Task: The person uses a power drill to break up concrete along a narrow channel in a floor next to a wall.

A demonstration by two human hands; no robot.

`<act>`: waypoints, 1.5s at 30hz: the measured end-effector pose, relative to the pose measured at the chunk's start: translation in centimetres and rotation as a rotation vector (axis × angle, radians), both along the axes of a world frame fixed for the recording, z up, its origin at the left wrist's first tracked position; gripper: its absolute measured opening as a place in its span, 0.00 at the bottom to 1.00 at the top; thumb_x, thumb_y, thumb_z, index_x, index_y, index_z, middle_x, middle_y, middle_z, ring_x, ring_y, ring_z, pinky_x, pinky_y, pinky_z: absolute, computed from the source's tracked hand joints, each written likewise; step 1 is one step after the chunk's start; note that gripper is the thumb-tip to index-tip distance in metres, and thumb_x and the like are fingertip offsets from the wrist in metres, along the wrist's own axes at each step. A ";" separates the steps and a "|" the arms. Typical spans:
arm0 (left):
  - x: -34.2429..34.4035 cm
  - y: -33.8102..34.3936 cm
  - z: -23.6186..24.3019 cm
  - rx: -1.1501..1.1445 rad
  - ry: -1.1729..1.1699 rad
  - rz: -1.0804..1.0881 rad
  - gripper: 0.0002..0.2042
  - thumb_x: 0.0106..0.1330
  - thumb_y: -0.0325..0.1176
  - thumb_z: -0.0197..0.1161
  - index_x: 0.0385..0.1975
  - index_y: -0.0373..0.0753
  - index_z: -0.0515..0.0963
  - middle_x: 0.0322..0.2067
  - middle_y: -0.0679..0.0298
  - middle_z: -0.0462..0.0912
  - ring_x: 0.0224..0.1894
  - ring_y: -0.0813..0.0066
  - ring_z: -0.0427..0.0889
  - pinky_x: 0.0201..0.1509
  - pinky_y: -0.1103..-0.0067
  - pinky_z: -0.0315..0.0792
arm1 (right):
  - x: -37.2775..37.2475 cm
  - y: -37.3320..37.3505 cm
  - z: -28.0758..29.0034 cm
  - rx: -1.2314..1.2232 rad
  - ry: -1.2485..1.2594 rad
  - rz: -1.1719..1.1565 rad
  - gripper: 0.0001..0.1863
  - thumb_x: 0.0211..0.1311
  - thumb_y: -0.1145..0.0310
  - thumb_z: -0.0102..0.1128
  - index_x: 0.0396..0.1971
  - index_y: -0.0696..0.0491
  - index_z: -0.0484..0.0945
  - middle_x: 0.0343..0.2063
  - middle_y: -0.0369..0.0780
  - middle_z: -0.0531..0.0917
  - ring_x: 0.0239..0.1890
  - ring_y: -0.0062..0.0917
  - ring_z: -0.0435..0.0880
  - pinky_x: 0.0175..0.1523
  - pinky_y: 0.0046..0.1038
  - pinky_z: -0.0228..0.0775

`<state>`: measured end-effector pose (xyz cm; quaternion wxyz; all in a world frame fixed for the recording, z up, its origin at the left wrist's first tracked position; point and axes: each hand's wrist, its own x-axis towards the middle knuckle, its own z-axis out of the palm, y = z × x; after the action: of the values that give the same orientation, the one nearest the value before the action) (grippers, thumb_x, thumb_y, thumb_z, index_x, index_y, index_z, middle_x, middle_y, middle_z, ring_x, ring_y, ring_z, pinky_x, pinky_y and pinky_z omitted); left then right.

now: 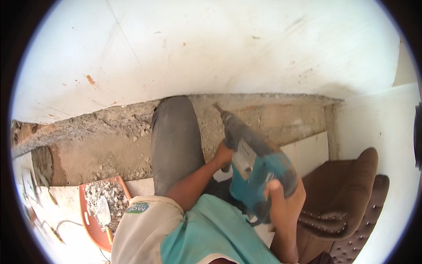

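Note:
A teal and dark grey rotary hammer (259, 165) slants across the middle, its bit (217, 106) pointing up and left at the strip of bare, broken floor (263, 119) along the wall's foot. Close behind the tool's nose, my left hand (225, 155) is closed round the side handle. My right hand (286, 200) grips the rear handle, thumb on top; the fingers underneath are mostly hidden. Whether the bit touches the concrete is hard to tell. My bent knee (178, 132) in grey trousers rests against the wall's base, left of the tool.
A white wall (211, 48) runs across the far side. At left lies an orange tray (94, 226) of rubble with a trowel (103, 211) on it. Loose rubble (143, 125) lines the trench. A brown tufted sofa (338, 198) stands close at right. Tools and a cable (66, 222) lie far left.

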<state>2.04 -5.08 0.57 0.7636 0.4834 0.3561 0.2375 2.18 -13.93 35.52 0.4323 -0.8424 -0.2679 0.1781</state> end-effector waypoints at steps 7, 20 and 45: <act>0.5 2.4 0.4 -0.081 0.017 -0.049 0.18 0.61 0.35 0.63 0.45 0.28 0.77 0.40 0.48 0.84 0.42 0.59 0.84 0.46 0.69 0.74 | 0.0 0.4 -0.8 0.046 0.159 -0.061 0.20 0.60 0.57 0.68 0.36 0.60 0.74 0.25 0.37 0.80 0.28 0.18 0.78 0.35 0.23 0.71; 0.6 2.3 -0.7 -0.013 -0.006 -0.026 0.17 0.61 0.35 0.63 0.44 0.29 0.78 0.41 0.48 0.84 0.44 0.58 0.84 0.47 0.68 0.73 | 0.8 0.2 -2.7 0.056 0.105 -0.012 0.22 0.61 0.55 0.68 0.37 0.60 0.74 0.28 0.37 0.80 0.30 0.18 0.77 0.37 0.22 0.70; 1.7 2.0 -4.0 -0.114 0.158 -0.024 0.24 0.57 0.42 0.67 0.44 0.26 0.76 0.38 0.48 0.84 0.41 0.56 0.84 0.45 0.69 0.74 | 3.3 2.4 -4.6 0.015 0.197 -0.043 0.21 0.62 0.56 0.67 0.36 0.61 0.73 0.24 0.37 0.78 0.28 0.20 0.77 0.34 0.24 0.70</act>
<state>3.71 -3.08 -3.43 0.7621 0.4608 0.4224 0.1689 5.49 -11.56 30.91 0.4667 -0.8230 -0.2074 0.2489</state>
